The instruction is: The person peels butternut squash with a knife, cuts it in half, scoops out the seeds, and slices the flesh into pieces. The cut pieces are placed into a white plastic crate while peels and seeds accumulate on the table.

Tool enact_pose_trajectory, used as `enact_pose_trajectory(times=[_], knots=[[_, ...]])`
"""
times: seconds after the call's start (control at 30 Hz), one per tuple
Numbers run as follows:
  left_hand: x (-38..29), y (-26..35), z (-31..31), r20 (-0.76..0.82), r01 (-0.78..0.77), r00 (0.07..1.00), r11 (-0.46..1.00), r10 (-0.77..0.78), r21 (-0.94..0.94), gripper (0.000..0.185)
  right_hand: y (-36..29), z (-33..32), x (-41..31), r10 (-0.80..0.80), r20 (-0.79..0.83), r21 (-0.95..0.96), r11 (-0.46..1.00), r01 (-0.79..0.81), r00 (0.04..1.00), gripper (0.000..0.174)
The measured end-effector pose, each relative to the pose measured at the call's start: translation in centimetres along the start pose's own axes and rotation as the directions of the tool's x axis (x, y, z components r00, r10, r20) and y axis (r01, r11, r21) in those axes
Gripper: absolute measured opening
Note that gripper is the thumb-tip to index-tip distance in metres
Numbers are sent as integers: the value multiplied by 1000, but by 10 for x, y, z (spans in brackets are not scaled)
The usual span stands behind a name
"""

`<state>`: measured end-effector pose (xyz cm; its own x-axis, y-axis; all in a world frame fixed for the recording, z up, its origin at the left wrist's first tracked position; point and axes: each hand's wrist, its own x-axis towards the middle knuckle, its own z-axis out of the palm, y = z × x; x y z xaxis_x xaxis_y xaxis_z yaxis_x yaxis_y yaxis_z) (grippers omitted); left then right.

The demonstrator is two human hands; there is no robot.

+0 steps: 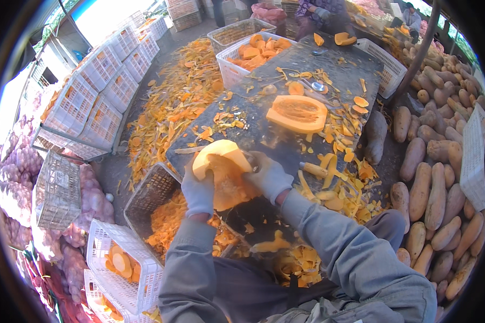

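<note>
My left hand (198,189), in a pale knit glove, grips a peeled, hollowed piece of orange pumpkin (222,155) by its left side. At the right rim of the piece my gloved right hand (268,175) is curled, its fingertips by the cavity. Blur hides whether it holds the rim or a small tool. Stringy pulp inside the cavity is smeared by motion. Beyond, on the dark tabletop (242,105), lies a peeled pumpkin half (299,113), cut face up. A wooden-handled tool (314,169) rests among peelings to the right of my right hand.
Below my left hand stands a crate (135,214) of orange pulp. A white crate (226,66) of pumpkin pieces adjoins the table's far left side. Peelings (178,109) cover the floor at left; whole pumpkins (424,194) are heaped at right. Another person (321,12) sits beyond the table.
</note>
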<state>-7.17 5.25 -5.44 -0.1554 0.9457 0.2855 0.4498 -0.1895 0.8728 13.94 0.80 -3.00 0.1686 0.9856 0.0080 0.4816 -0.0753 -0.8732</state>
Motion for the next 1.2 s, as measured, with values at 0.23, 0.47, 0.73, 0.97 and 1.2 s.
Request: enact_pose_trajectory(times=[0.23, 0.47, 0.73, 0.97, 1.2], knots=[[-13, -7, 3, -148, -158, 979, 982, 143, -99, 51, -9, 24, 7, -188, -106, -116, 978, 176, 976, 74], [-16, 0, -11, -7, -163, 987, 979, 163, -123, 63, -7, 33, 6, -269, -143, -152, 957, 247, 952, 67], [32, 112, -35, 517, -270, 846, 732, -131, 626, 78, -20, 15, 21, -202, -29, -111, 974, 198, 979, 52], [57, 136, -17, 495, -244, 811, 589, -312, 770, 71, -1, -16, -40, -102, -120, 67, 992, 111, 987, 34], [64, 123, 5, 413, -216, 850, 499, -328, 839, 71, -16, 7, -42, -163, -31, 6, 987, 163, 986, 40]])
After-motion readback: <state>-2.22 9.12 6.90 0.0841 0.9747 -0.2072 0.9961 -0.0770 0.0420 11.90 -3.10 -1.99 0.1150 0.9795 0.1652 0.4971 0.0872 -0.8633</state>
